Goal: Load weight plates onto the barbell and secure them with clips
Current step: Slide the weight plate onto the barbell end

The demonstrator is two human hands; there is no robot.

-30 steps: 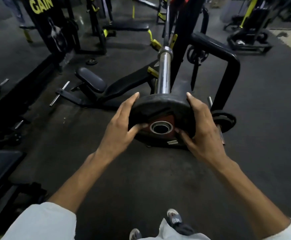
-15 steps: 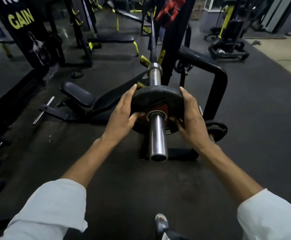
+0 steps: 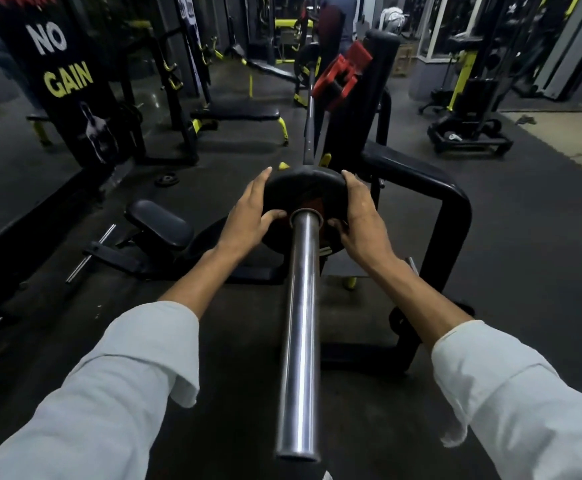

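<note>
Both hands (image 3: 248, 220) around sleeved plate (image 3: 303, 188)

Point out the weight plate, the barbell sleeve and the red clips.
weight plate (image 3: 303, 187): head view, upper black rim.
barbell sleeve (image 3: 300, 334): head view, mid shaft.
red clips (image 3: 343, 76): head view, clip body on upright.

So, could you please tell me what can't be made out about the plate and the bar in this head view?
- Plate: its far face, and whether it touches the collar, are hidden by the plate itself.
- Plate markings: covered by the left hand and right hand, and too dark.
- Bar: its far end is too small and dark.
- Clips: none can be identified.
</note>
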